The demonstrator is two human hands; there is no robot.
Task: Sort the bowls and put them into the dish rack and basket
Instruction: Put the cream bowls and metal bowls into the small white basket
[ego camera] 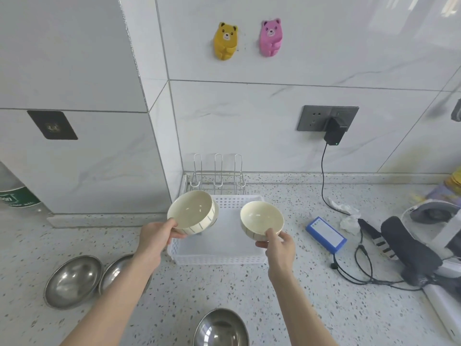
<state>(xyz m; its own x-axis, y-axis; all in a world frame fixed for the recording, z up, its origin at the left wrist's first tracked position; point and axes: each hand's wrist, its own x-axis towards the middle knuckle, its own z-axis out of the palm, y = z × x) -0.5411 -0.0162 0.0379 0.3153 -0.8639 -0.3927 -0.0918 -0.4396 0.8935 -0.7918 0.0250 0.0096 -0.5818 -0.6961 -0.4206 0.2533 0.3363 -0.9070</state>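
Held by their near rims: left grip (159, 236) pinching larger cream striped ceramic bowl (193, 212), right grip (277, 242) smaller cream one (262, 219), both over white perforated plastic basket (219, 258); wire dish rack (217, 176) just beyond, centre frame.

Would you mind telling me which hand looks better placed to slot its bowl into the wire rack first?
Probably the left hand: its ceramic bowl sits just before the wire rack.

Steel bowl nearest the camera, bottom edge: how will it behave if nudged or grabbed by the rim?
The steel bowl looks thin and polished, so probably light and slippery to pinch. Its rounded body suggests it may rock or spin on the countertop if pushed. Rigid and unlikely to break, unlike the ceramic bowls.
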